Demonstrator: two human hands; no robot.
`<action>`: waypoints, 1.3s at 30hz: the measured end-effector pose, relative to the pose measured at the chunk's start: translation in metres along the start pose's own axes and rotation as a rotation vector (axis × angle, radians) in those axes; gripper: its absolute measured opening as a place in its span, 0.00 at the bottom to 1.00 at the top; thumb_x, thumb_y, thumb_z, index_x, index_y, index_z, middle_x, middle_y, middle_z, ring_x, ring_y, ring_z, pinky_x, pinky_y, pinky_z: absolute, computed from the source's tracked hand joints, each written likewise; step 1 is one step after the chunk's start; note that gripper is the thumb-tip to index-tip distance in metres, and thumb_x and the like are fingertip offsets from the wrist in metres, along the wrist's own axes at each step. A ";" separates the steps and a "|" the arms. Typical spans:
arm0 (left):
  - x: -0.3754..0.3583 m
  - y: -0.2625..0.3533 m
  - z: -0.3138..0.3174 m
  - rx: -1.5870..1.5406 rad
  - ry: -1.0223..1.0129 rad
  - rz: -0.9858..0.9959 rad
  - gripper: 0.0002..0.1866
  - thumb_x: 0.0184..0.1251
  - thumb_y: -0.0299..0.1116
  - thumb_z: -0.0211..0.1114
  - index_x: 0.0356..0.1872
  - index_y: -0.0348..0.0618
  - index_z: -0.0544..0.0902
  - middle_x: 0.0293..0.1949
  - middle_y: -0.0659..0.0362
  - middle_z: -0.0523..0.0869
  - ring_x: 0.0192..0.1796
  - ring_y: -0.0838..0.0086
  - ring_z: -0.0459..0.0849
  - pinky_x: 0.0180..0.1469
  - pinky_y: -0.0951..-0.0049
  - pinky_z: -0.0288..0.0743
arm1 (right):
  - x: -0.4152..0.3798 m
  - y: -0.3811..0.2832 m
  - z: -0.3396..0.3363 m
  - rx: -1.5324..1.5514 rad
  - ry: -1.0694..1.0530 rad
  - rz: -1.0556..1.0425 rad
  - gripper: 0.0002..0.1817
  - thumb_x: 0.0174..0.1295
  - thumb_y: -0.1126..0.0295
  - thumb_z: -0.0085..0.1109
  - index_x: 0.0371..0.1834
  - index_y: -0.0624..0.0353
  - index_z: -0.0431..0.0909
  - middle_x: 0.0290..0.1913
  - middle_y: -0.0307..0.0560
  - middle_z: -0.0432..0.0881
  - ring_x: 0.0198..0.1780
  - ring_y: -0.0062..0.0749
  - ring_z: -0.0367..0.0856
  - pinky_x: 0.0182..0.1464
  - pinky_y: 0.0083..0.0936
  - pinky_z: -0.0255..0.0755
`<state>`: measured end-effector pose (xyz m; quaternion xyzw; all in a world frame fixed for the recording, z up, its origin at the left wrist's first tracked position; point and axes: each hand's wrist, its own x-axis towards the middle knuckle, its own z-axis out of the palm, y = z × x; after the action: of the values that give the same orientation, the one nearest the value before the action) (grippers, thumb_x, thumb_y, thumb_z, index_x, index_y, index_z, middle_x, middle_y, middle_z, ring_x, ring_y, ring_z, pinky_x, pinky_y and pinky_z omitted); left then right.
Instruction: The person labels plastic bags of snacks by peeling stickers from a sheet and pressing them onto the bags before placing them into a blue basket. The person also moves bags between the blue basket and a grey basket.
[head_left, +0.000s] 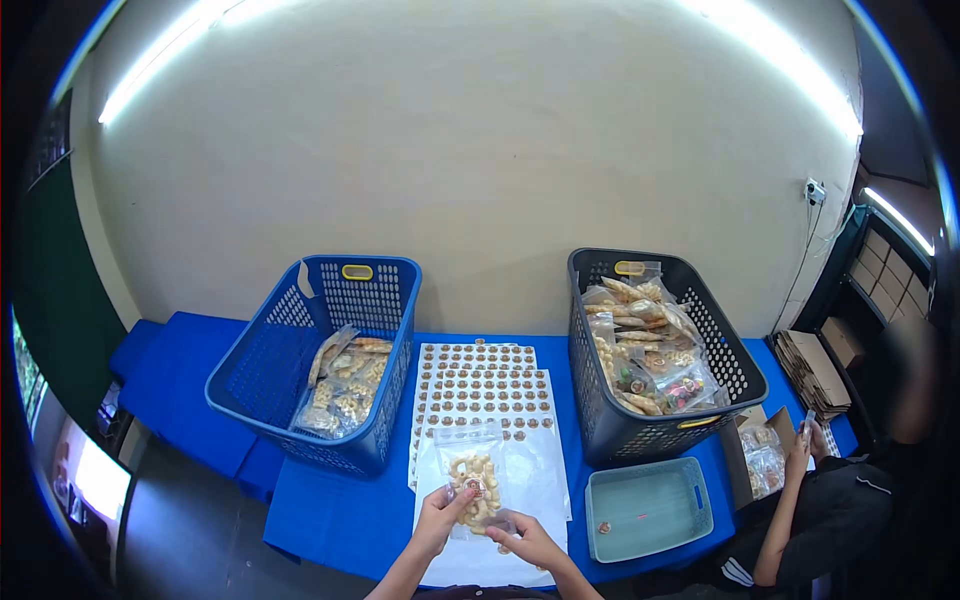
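Note:
A clear plastic bag of pale, curved snack pieces (482,465) is held low over the sheets of round stickers (485,385). My left hand (438,518) grips its left side, with the thumb on the front beside a round brown sticker (476,488). At the bag's lower right corner, my right hand (528,540) has its fingers closed on the plastic. Several rows of stickers cover the upper part of the sheets; the lower part is mostly bare white backing.
A blue basket (390,400) with some snack bags stands left, a fuller dark basket (590,420) right. Before the latter sits a grey-green tray (650,500) with a loose sticker. At far right, a person (830,520) stands by a carton of bags (740,465). Blue cloth covers the table.

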<state>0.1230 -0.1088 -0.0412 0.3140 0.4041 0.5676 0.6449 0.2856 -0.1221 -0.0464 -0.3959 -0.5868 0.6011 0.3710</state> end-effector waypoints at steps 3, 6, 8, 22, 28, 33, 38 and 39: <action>0.002 -0.017 -0.012 0.224 -0.021 0.093 0.15 0.58 0.34 0.63 0.41 0.33 0.76 0.33 0.60 0.81 0.33 0.84 0.77 0.34 0.84 0.70 | -0.004 0.003 0.003 0.099 0.086 0.000 0.12 0.57 0.65 0.58 0.36 0.64 0.75 0.29 0.36 0.77 0.32 0.13 0.72 0.31 0.13 0.66; -0.007 -0.015 -0.003 0.265 -0.025 0.105 0.15 0.57 0.33 0.64 0.41 0.33 0.76 0.32 0.61 0.81 0.32 0.84 0.77 0.33 0.84 0.70 | -0.006 0.013 0.004 0.167 0.138 -0.006 0.12 0.57 0.65 0.58 0.36 0.64 0.75 0.29 0.35 0.77 0.31 0.13 0.72 0.30 0.12 0.65; -0.014 -0.006 0.003 0.215 -0.037 0.077 0.16 0.57 0.32 0.64 0.43 0.33 0.75 0.35 0.59 0.81 0.35 0.82 0.78 0.36 0.83 0.71 | -0.007 0.015 0.006 0.182 0.148 -0.004 0.12 0.57 0.66 0.58 0.36 0.64 0.75 0.29 0.35 0.77 0.30 0.12 0.71 0.30 0.11 0.65; -0.005 0.010 -0.025 0.246 0.007 0.107 0.19 0.57 0.31 0.63 0.48 0.34 0.72 0.41 0.57 0.80 0.42 0.77 0.78 0.44 0.78 0.71 | 0.009 0.006 0.024 0.247 0.004 0.084 0.13 0.56 0.68 0.59 0.41 0.64 0.74 0.34 0.41 0.79 0.35 0.20 0.76 0.38 0.17 0.70; 0.002 0.022 -0.035 0.205 -0.171 0.136 0.26 0.64 0.33 0.55 0.59 0.36 0.58 0.53 0.50 0.72 0.52 0.68 0.74 0.51 0.73 0.68 | 0.041 0.011 -0.017 0.264 0.205 -0.026 0.10 0.54 0.72 0.60 0.37 0.65 0.75 0.33 0.43 0.79 0.33 0.23 0.78 0.36 0.19 0.72; -0.003 0.039 -0.090 0.274 -0.119 0.007 0.20 0.66 0.33 0.52 0.55 0.35 0.64 0.49 0.51 0.76 0.50 0.69 0.76 0.51 0.74 0.68 | 0.068 -0.043 -0.079 0.259 0.523 -0.281 0.19 0.55 0.71 0.59 0.48 0.63 0.68 0.40 0.45 0.77 0.39 0.27 0.77 0.39 0.21 0.72; -0.009 0.059 -0.130 0.396 -0.012 0.000 0.15 0.65 0.28 0.50 0.52 0.35 0.68 0.46 0.52 0.78 0.47 0.69 0.77 0.51 0.72 0.70 | 0.071 -0.069 -0.112 0.413 0.526 -0.407 0.33 0.57 0.68 0.57 0.62 0.60 0.50 0.61 0.53 0.61 0.55 0.38 0.69 0.51 0.28 0.67; -0.009 0.066 -0.132 0.390 0.008 -0.006 0.15 0.64 0.26 0.51 0.51 0.35 0.69 0.45 0.52 0.78 0.47 0.69 0.77 0.51 0.72 0.70 | 0.073 -0.063 -0.111 0.441 0.564 -0.346 0.34 0.57 0.69 0.56 0.63 0.59 0.48 0.61 0.53 0.62 0.54 0.37 0.70 0.51 0.28 0.66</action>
<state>-0.0247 -0.1149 -0.0459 0.4293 0.5099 0.4781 0.5719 0.3562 -0.0078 0.0135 -0.3516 -0.3768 0.5092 0.6893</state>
